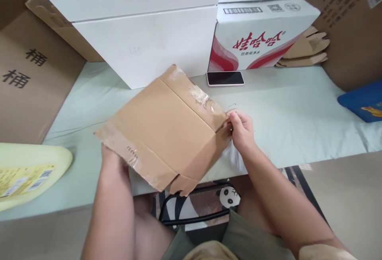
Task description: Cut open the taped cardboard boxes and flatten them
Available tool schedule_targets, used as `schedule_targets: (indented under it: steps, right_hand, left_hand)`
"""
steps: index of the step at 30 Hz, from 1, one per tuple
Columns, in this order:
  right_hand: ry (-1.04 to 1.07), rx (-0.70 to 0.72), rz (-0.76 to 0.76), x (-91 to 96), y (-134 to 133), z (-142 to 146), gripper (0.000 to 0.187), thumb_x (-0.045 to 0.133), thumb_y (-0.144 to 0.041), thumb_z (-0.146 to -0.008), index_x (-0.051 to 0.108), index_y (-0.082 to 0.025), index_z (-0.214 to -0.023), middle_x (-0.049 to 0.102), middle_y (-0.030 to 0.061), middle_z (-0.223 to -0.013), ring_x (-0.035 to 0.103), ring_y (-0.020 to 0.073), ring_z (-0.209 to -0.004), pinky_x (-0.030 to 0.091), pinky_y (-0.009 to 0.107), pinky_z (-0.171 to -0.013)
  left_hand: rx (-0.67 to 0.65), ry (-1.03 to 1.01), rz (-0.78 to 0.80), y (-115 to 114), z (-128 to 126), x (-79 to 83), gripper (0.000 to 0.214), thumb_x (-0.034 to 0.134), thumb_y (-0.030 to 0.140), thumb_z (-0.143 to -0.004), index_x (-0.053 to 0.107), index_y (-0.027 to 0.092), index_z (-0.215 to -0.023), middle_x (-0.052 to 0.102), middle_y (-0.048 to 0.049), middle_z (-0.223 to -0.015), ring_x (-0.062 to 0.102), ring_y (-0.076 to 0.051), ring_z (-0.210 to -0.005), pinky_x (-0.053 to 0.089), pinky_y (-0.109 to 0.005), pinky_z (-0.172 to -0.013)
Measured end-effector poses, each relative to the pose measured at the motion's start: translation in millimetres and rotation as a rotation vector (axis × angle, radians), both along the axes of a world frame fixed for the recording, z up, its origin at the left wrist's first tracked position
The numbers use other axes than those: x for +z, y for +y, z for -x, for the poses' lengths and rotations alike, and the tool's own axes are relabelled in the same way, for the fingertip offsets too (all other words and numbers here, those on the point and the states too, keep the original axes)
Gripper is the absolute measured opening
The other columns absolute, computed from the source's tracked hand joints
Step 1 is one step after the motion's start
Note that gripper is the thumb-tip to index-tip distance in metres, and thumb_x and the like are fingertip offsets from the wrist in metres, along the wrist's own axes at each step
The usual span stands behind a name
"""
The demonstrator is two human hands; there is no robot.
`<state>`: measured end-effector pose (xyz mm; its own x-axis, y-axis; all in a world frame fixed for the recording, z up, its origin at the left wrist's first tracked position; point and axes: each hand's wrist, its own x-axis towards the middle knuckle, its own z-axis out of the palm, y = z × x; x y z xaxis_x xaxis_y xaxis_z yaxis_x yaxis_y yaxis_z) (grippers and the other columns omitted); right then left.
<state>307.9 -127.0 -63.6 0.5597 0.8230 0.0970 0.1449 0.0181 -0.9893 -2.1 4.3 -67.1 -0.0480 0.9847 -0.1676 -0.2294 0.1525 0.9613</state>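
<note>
A flattened brown cardboard box [161, 120] with torn flaps and shiny tape remnants is held up over the table, tilted. My right hand [241, 130] pinches its right corner, thumb on top. At the left edge, my left hand [112, 157] grips from below; its fingers are hidden behind the cardboard. A fold crease runs along the upper right flap, and the near flap hangs bent and ragged over the table's front edge.
Behind stand white boxes [155, 45] and a red-and-white carton [253, 37], with a phone [226, 78] before it. Large brown boxes [32, 65] flank both sides. A pale yellow bottle [32, 172] lies left; a blue item [362, 100] sits right. The table [286, 108] has a pale green cloth.
</note>
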Motion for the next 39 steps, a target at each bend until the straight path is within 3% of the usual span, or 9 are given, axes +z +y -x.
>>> schedule_targets:
  steps: [4, 7, 10, 13, 18, 22, 29, 34, 39]
  right_hand:
    - [-0.088, -0.152, -0.009, -2.0, 0, -8, 0.029, 0.073, -0.051, -0.084, 0.064, -0.023, -0.085, 0.07, 0.0044, -0.091, 0.064, 0.0193, -0.089, 0.051, 0.033, -0.081]
    - [0.093, -0.189, -0.024, -6.4, 3, -9, 0.046, 0.08, -0.053, -0.074, 0.064, -0.024, -0.106, 0.071, 0.006, -0.109, 0.065, 0.0197, -0.097, 0.053, 0.032, -0.08]
    - [0.38, 0.081, 0.092, -8.5, 4, -7, 0.056, 0.081, -0.068, -0.068, 0.063, -0.023, -0.095, 0.069, 0.0035, -0.086, 0.061, 0.0168, -0.072, 0.048, 0.028, -0.058]
    - [0.515, 0.314, 0.226, -6.5, 3, -2, 0.06, 0.084, -0.074, -0.062, 0.056, -0.022, -0.077, 0.057, -0.0009, -0.062, 0.045, 0.0108, -0.05, 0.033, 0.025, -0.044]
    - [0.502, 0.211, 0.163, -5.2, 6, 1, 0.057, 0.085, -0.07, -0.067, 0.059, -0.022, -0.082, 0.053, -0.0038, -0.061, 0.033, 0.0071, -0.045, 0.025, 0.025, -0.04]
    - [0.43, 0.194, 0.132, -9.0, 6, 3, 0.062, 0.082, -0.079, -0.067, 0.058, -0.023, -0.079, 0.051, -0.0053, -0.057, 0.036, 0.0073, -0.044, 0.031, 0.025, -0.041]
    - [0.435, 0.539, 0.307, 6.1, -1, 23, 0.07, 0.082, -0.086, -0.06, 0.06, -0.02, -0.066, 0.051, -0.0045, -0.047, 0.044, 0.0073, -0.037, 0.028, 0.022, -0.037]
    - [0.361, 0.143, 0.169, 24.8, -26, -11, 0.067, 0.084, -0.083, -0.062, 0.057, -0.022, -0.062, 0.047, -0.0056, -0.042, 0.034, 0.0061, -0.033, 0.024, 0.023, -0.034]
    - [0.13, -0.498, -0.097, 43.0, -92, -90, 0.061, 0.099, -0.066, -0.052, 0.056, -0.024, -0.062, 0.049, -0.0032, -0.048, 0.041, 0.0086, -0.036, 0.026, 0.027, -0.033]
  left_hand:
    - [0.084, -0.131, -0.085, -9, -20, 17.1, 0.048, 0.084, 0.067, -0.072, 0.071, 0.023, -0.087, 0.082, -0.0005, -0.088, 0.073, -0.028, -0.111, 0.062, -0.038, -0.098]
    - [0.126, -0.233, -0.11, -11, -28, 22.3, 0.04, 0.079, 0.061, -0.082, 0.073, 0.022, -0.091, 0.083, -0.003, -0.101, 0.067, -0.026, -0.131, 0.059, -0.031, -0.102]
    - [0.147, -0.278, -0.079, -10, -29, 22.5, 0.038, 0.072, 0.06, -0.089, 0.074, 0.023, -0.096, 0.084, -0.0025, -0.105, 0.066, -0.024, -0.132, 0.059, -0.03, -0.103]
    - [0.125, -0.306, -0.143, -11, -30, 24.2, 0.037, 0.071, 0.06, -0.09, 0.074, 0.025, -0.105, 0.083, -0.0014, -0.11, 0.066, -0.026, -0.133, 0.058, -0.033, -0.107]
    - [-0.02, -0.347, -0.154, -19, -31, 24.6, 0.054, 0.08, 0.062, -0.075, 0.071, 0.025, -0.112, 0.08, -0.0074, -0.12, 0.058, -0.034, -0.145, 0.055, -0.044, -0.115]
    - [0.024, -0.2, 0.065, -17, -24, 13.5, 0.046, 0.093, 0.023, -0.061, 0.069, 0.023, -0.1, 0.08, -0.0066, -0.101, 0.066, -0.032, -0.134, 0.057, -0.045, -0.113]
    - [0.034, -0.335, 0.031, -14, -31, 17.9, 0.029, 0.083, 0.027, -0.071, 0.068, 0.022, -0.096, 0.08, -0.0062, -0.103, 0.069, -0.028, -0.125, 0.057, -0.042, -0.111]
    - [-0.033, -0.416, 0.127, -13, -36, 27.3, 0.034, 0.063, 0.052, -0.077, 0.069, 0.021, -0.091, 0.073, -0.0071, -0.089, 0.07, -0.022, -0.083, 0.062, -0.033, -0.07]
    - [0.002, -0.356, 0.227, -12, -34, 26.5, 0.025, 0.062, 0.047, -0.076, 0.069, 0.023, -0.08, 0.065, -0.0067, -0.079, 0.062, -0.019, -0.07, 0.059, -0.031, -0.062]
